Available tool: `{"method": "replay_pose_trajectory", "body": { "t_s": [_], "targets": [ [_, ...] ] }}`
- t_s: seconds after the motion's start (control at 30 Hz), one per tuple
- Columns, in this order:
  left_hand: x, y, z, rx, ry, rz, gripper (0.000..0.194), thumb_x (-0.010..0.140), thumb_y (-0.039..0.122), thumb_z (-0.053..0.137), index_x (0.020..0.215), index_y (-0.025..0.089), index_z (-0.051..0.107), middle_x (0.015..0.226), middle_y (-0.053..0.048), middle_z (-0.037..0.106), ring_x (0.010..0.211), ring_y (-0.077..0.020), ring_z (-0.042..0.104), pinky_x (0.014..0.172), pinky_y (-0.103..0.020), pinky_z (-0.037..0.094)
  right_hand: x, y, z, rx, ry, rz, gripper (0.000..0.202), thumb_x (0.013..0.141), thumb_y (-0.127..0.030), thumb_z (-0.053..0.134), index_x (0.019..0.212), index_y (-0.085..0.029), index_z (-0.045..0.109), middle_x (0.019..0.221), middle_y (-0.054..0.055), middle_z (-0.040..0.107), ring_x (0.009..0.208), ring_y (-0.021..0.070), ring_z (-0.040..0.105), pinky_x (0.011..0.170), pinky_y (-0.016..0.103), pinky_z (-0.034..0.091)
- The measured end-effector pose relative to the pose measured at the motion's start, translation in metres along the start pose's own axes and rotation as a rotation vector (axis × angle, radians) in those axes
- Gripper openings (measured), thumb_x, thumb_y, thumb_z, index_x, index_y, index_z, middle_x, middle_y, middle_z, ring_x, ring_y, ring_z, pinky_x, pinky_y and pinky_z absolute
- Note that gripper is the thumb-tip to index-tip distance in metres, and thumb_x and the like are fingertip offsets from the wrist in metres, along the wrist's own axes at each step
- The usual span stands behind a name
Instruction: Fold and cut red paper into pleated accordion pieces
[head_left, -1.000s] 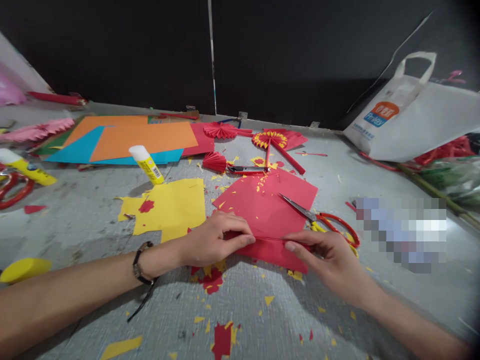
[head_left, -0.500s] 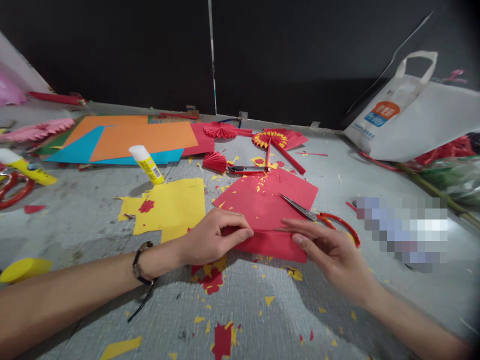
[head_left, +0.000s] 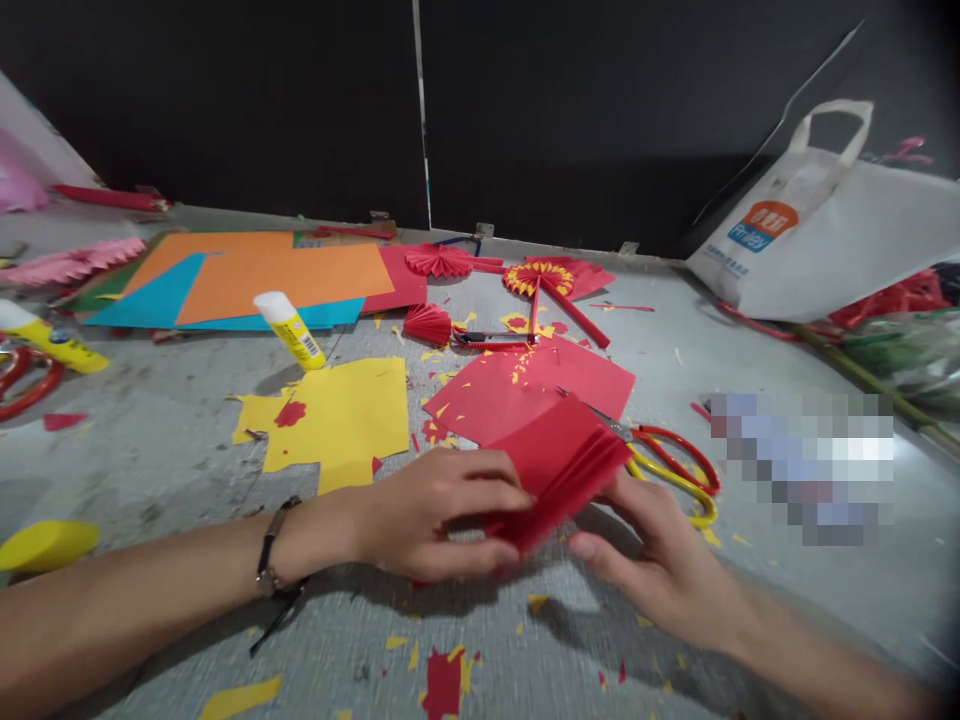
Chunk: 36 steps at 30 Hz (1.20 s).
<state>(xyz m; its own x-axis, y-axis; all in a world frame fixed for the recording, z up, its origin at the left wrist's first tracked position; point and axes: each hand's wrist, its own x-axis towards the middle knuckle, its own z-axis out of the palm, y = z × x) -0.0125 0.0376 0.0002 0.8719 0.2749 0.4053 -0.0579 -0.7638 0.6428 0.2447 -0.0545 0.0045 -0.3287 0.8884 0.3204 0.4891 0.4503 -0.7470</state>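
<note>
My left hand (head_left: 450, 510) grips a sheet of red paper (head_left: 547, 460) with narrow folds along its near side, thumb in front and fingers on top. The sheet is lifted and tilted, its right end higher, and partly blurred. At that right end my right hand (head_left: 660, 550) has its thumb and fingers apart; the fingertips are partly hidden by the paper. Behind the held sheet lies another red sheet (head_left: 517, 390) strewn with yellow scraps. Scissors (head_left: 675, 460) with red and yellow handles rest beyond my right hand, their blades partly covered by the paper.
A yellow sheet (head_left: 345, 400) and a standing glue stick (head_left: 290, 332) are to the left. Colored paper (head_left: 285, 280) is stacked behind them. A utility knife (head_left: 491, 340) and pleated red fans (head_left: 439, 260) lie farther back. A white bag (head_left: 810, 230) stands at right.
The folded red paper has come up off the table and turned, right end raised. My right hand has moved slightly down and opened. The scissors' yellow handle is now uncovered.
</note>
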Motion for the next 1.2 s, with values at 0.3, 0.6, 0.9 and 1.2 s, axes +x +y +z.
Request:
{"method": "replay_pose_trajectory", "body": {
  "t_s": [0.3,0.6,0.9,1.2],
  "targets": [
    [-0.001,-0.002,0.003,0.213,-0.143,0.095,0.036,0.109,0.037,0.052,0.135,0.013,0.057,0.113,-0.018,0.069,0.099,-0.0261,0.067,0.086,-0.037,0.057,-0.005,-0.001,0.004,-0.008,0.004,0.158,0.024,0.104,-0.039,0.063,0.089,-0.023,0.072,0.075,0.0,0.075,0.064,0.0155,0.068,0.059,0.026,0.052],
    [0.001,-0.001,0.005,0.278,-0.107,0.095,0.022,0.109,0.031,0.053,0.124,0.017,0.06,0.115,-0.016,0.07,0.097,-0.0237,0.068,0.083,-0.034,0.057,0.004,-0.008,0.002,0.137,-0.109,0.186,0.011,0.101,-0.032,0.065,0.101,-0.023,0.071,0.096,0.002,0.078,0.083,0.0157,0.071,0.073,0.026,0.056],
    [0.001,0.0,0.007,0.327,-0.112,0.109,0.024,0.107,0.026,0.056,0.127,0.015,0.06,0.109,-0.015,0.071,0.094,-0.0237,0.068,0.08,-0.034,0.058,0.003,-0.012,0.009,0.121,-0.068,0.231,0.008,0.099,-0.025,0.063,0.101,-0.021,0.07,0.091,0.003,0.077,0.077,0.0162,0.071,0.07,0.029,0.057],
    [-0.002,-0.001,0.009,0.384,-0.045,0.166,0.028,0.105,0.016,0.053,0.133,0.015,0.056,0.117,-0.015,0.072,0.104,-0.0256,0.069,0.089,-0.038,0.059,0.001,0.001,0.005,0.022,0.127,0.172,0.009,0.102,-0.024,0.059,0.095,-0.024,0.066,0.086,0.002,0.075,0.079,0.0178,0.072,0.07,0.029,0.058]
  ]
}}
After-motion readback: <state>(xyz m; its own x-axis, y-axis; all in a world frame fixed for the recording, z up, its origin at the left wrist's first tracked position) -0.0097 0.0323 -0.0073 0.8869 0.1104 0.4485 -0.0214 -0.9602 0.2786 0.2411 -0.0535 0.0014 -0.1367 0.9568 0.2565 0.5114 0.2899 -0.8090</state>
